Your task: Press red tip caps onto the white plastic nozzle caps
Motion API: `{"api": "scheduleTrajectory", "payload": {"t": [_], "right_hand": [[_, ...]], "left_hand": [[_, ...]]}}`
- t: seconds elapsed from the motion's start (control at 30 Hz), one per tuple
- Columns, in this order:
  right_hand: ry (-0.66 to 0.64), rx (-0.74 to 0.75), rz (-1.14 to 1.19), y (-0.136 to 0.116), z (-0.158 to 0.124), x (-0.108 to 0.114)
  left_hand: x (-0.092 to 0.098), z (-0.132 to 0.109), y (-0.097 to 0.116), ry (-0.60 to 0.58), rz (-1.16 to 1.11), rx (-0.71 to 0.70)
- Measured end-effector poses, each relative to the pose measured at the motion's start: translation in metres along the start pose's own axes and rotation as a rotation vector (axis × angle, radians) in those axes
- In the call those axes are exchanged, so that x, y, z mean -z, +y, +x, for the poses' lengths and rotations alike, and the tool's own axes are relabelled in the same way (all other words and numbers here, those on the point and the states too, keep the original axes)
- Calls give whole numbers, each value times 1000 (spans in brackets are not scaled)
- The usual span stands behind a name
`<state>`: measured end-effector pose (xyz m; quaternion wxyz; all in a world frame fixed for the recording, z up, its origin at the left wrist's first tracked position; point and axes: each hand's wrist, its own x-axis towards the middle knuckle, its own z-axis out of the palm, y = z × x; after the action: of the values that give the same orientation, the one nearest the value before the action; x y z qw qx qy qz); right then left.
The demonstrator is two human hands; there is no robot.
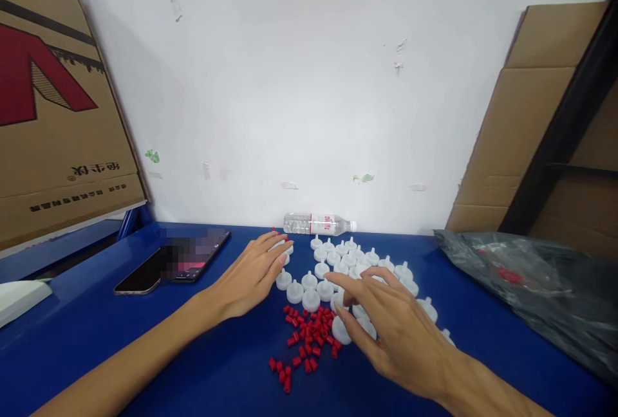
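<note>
My left hand reaches over the left end of a group of white nozzle-topped caps, its fingers stretched out and close together. Its fingertips cover some of those caps, with small red bits showing beside them; no grip is visible. Above the right part of the group is my right hand, thumb and index finger apart and nothing seen between them. Its palm and other fingers hide several caps. In front of the white caps lies a loose pile of small red caps, between the two hands.
A clear plastic bottle lies against the white wall. Two phones rest on the blue table at left. A dark plastic bag with red pieces lies at right. Cardboard stands on the left, more cardboard on the right.
</note>
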<state>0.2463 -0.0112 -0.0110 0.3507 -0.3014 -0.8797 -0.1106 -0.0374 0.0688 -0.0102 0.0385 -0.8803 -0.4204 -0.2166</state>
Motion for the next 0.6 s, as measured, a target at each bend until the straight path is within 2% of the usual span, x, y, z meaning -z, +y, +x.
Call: {"api": "scheduleTrajectory", "payload": {"t": [0.17,0.37,0.47,0.6], "right_hand": [[-7,2,1,0,1,2],[-19,6,13,1,0,1],[-18,1,20,1,-1,1],[-7,0,3,0,-1,1]], "left_hand": [[-6,1,-17,-3,8,4],[-7,1,-13,17,-10,-26],[-3,4,-9,78,-27,-36],[7,6,-2,228,-72,-51]]}}
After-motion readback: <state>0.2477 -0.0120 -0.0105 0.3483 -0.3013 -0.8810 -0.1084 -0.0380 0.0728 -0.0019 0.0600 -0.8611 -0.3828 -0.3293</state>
